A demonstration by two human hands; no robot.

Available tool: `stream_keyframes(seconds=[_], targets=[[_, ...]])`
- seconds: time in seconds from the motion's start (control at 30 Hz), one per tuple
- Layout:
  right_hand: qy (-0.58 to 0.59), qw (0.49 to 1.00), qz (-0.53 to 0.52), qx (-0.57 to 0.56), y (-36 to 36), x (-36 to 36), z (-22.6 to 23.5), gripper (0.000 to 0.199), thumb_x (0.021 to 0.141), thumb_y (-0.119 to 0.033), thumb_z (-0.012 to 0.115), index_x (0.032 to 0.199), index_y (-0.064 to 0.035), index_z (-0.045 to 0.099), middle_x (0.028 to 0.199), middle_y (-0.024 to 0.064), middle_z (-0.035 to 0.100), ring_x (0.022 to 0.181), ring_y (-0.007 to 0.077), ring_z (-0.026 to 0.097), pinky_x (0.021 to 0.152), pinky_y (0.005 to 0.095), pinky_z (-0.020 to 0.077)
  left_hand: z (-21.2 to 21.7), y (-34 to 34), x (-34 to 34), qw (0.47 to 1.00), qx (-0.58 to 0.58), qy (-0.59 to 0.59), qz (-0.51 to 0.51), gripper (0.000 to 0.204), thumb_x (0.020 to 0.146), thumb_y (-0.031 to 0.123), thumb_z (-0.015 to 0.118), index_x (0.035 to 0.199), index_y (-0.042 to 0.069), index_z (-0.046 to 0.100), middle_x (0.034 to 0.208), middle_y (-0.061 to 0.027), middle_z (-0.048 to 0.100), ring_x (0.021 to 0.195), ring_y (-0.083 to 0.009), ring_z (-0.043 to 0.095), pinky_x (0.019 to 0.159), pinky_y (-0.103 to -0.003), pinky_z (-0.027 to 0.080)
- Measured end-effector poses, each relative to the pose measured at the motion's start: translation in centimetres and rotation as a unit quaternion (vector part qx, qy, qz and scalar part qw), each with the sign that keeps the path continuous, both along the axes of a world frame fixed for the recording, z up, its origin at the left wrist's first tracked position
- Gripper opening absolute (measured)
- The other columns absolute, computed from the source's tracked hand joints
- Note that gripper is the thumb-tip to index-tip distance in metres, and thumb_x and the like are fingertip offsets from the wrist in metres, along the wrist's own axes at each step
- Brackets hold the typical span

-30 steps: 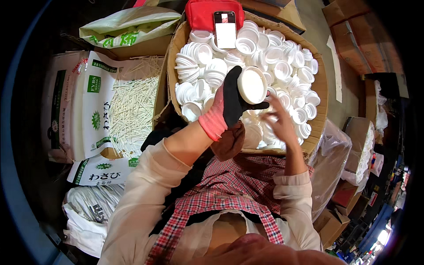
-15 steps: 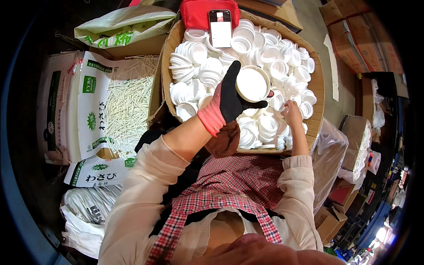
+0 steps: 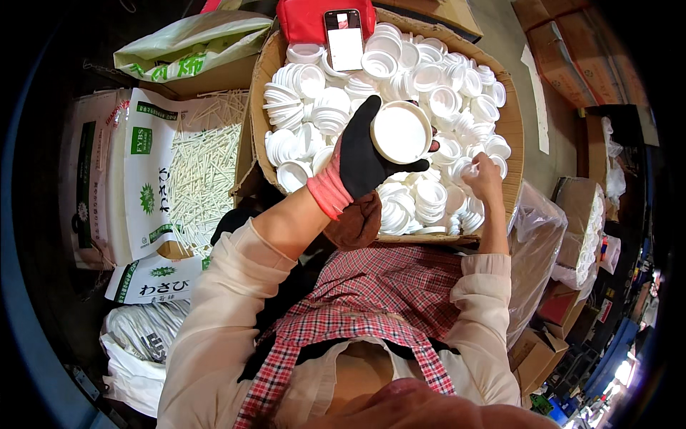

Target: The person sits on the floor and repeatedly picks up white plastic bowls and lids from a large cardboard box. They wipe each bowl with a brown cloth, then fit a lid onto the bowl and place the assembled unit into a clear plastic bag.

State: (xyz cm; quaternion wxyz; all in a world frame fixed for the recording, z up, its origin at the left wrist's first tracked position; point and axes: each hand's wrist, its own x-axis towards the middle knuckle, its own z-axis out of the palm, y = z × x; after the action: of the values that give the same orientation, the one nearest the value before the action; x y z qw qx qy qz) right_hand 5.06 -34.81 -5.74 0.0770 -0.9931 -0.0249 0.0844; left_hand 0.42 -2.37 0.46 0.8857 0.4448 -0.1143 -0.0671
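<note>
My left hand [image 3: 362, 154], in a black glove with a pink cuff, is wrapped round a white round plastic lid [image 3: 401, 132] whose shallow face is turned up. Whether more lids are stacked under it is hidden by the fingers. Bare and lower to the right, my right hand [image 3: 486, 179] has its fingers pinched together on the edge of a white plastic lid [image 3: 468, 170], partly covered by the fingertips. Beneath both hands lies a heap of similar white lids [image 3: 429, 204], some nested in stacks, filling a large cardboard box [image 3: 516, 107].
A phone [image 3: 344, 43] leans against a red pouch [image 3: 307, 20] at the box's far edge. To the left, short white sticks [image 3: 204, 157] lie on a printed white sack [image 3: 146, 186]. A plastic-wrapped bundle [image 3: 532, 250] and cartons [image 3: 564, 64] stand to the right.
My right hand has shifted slightly right, and its fingertips now pinch a lid. The left hand still holds its lid. The whole view has shifted a little.
</note>
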Motion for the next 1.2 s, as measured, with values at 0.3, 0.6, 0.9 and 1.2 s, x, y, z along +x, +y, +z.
stream_keyframes(seconds=[0.3,0.6,0.9,1.2], targets=[[0.143,0.717,0.009,0.683,8.4,-3.8,9.1,0.056,0.076,-0.006,0.073,0.127,0.0004,0.050,0.123,0.0082,0.056,0.113,0.0213,0.054,0.096,0.0366,0.0443,0.3,-0.5,-0.9,0.912,0.335,-0.155,0.180,0.069,0.061,0.024,0.089,0.115,-0.002,0.055,0.107,-0.0128,0.065,0.097,-0.0232,0.064,0.088,-0.033,0.049],[0.125,0.631,-0.002,0.766,9.9,-3.9,7.9,0.063,0.081,-0.011,0.064,0.137,0.0000,0.040,0.134,0.0147,0.048,0.119,0.0254,0.051,0.095,0.0384,0.0468,0.4,0.8,-0.2,0.919,0.324,-0.163,0.155,0.067,0.067,0.020,0.085,0.120,-0.004,0.051,0.107,-0.0146,0.066,0.098,-0.0227,0.065,0.085,-0.033,0.050],[0.139,0.524,0.001,0.840,9.2,-4.8,8.7,0.074,0.076,-0.009,0.065,0.142,-0.0084,0.033,0.136,0.0164,0.046,0.123,0.0315,0.050,0.102,0.0446,0.0426,1.1,1.4,-0.4,0.879,0.399,-0.218,0.143,0.053,0.078,0.021,0.074,0.122,-0.002,0.054,0.111,-0.0034,0.069,0.105,-0.0163,0.063,0.086,-0.028,0.047],[0.133,0.561,0.001,0.817,9.3,-5.3,9.3,0.078,0.071,-0.005,0.070,0.141,-0.0052,0.034,0.131,0.0147,0.049,0.119,0.0268,0.053,0.100,0.0399,0.0455,0.7,0.4,-0.3,0.996,-0.037,0.025,-0.079,0.074,0.093,0.052,0.036,0.146,0.003,0.022,0.149,-0.0310,0.018,0.137,-0.0500,0.018,0.111,-0.064,0.013]])
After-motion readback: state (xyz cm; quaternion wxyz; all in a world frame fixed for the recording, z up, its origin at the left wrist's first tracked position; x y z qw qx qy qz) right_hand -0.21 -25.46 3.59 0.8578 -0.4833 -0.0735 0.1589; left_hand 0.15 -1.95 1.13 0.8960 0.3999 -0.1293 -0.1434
